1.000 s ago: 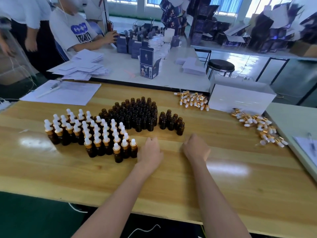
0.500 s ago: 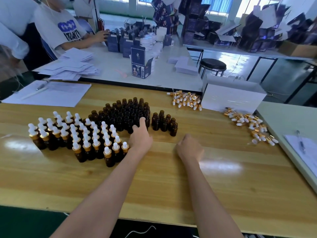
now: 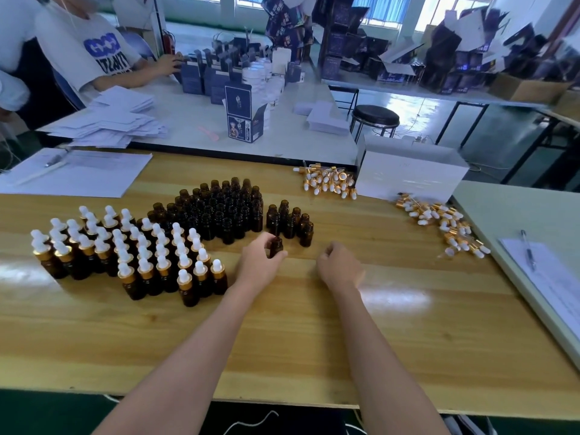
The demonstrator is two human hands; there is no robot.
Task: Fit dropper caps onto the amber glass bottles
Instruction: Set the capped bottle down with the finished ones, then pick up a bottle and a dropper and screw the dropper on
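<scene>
Small packing workshop: long worktables [image 3: 314, 309], batches of amber bottles [image 3: 219, 208], loose dropper caps [image 3: 329, 180], stacked dark product cartons [image 3: 345, 58], leaflet piles [image 3: 116, 120].

Wooden table [image 3: 314, 340] bears amber bottles [image 3: 226, 211]; dropper caps [image 3: 329, 182]; papers [image 3: 78, 174].
</scene>
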